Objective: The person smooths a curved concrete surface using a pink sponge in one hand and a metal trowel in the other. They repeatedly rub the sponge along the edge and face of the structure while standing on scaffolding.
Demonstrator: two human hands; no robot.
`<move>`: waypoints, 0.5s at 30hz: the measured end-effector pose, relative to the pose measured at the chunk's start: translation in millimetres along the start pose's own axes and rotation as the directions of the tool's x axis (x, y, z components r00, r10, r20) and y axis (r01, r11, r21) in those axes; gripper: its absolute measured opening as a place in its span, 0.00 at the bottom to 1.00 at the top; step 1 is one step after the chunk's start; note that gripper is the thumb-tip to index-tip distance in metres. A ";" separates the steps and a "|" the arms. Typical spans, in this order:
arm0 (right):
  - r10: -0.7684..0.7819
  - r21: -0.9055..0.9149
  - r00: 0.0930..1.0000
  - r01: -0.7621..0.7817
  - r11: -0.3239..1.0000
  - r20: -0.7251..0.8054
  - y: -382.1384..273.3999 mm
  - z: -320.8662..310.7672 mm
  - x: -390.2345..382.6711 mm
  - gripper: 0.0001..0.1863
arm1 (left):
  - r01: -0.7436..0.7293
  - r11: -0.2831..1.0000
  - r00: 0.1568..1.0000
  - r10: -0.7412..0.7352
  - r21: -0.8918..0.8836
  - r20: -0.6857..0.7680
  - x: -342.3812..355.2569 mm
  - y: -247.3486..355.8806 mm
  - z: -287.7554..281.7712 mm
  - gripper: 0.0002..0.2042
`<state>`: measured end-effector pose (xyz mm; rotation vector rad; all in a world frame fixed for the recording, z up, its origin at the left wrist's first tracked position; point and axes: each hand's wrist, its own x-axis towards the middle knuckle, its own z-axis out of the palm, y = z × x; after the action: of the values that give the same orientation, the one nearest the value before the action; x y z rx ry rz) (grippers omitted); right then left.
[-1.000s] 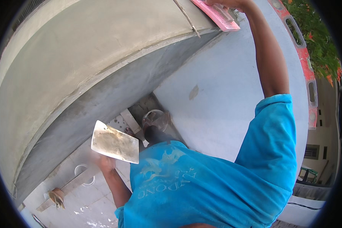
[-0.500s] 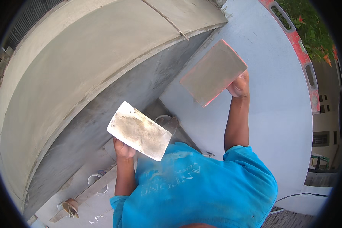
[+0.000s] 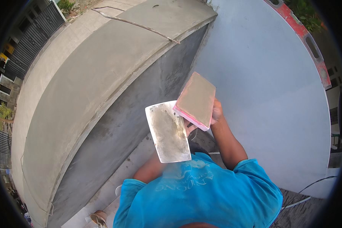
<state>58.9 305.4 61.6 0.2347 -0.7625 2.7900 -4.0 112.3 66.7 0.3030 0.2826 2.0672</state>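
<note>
My left hand (image 3: 189, 128), mostly behind a pale metal trowel (image 3: 165, 133) with a grey-smeared face, grips it in front of my chest. In my right hand (image 3: 217, 111) is a pink float (image 3: 193, 97), its flat face coated grey-beige and turned up. The float's lower-left corner is right at the trowel's upper-right corner; whether they touch I cannot tell.
A curved grey plastered wall top (image 3: 76, 95) crosses the left, with a thin stick (image 3: 140, 27) on it. A pale blue-grey wall (image 3: 266, 95) rises right, edged by a red spirit level (image 3: 300, 28). A small container (image 3: 98, 216) and cables (image 3: 307, 184) lie low.
My right hand has brought the float down from the upper right, turning its face up and to the trowel. My left hand has moved right and up, turning the trowel more upright. The view has shifted.
</note>
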 end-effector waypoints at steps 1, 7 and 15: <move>0.012 0.022 1.000 -0.012 1.000 -0.027 3.7 0.0 -5.2 0.25 | 0.018 0.999 1.000 -0.018 -0.035 -0.002 2.0 -0.5 -1.2 0.37; -0.013 0.079 0.996 0.020 0.997 -0.088 13.6 -9.1 -20.8 0.23 | 0.034 0.996 0.996 -0.027 -0.085 0.086 -0.1 -3.9 -10.2 0.27; 0.108 -0.273 0.957 -0.184 0.944 -0.271 -15.1 20.0 -27.7 0.27 | 0.072 0.993 0.938 -0.034 -0.096 0.345 47.5 3.1 -14.1 0.20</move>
<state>91.3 302.5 79.9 -0.2379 -1.1538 2.7150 -34.0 151.2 59.0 0.5752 -0.0325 1.9271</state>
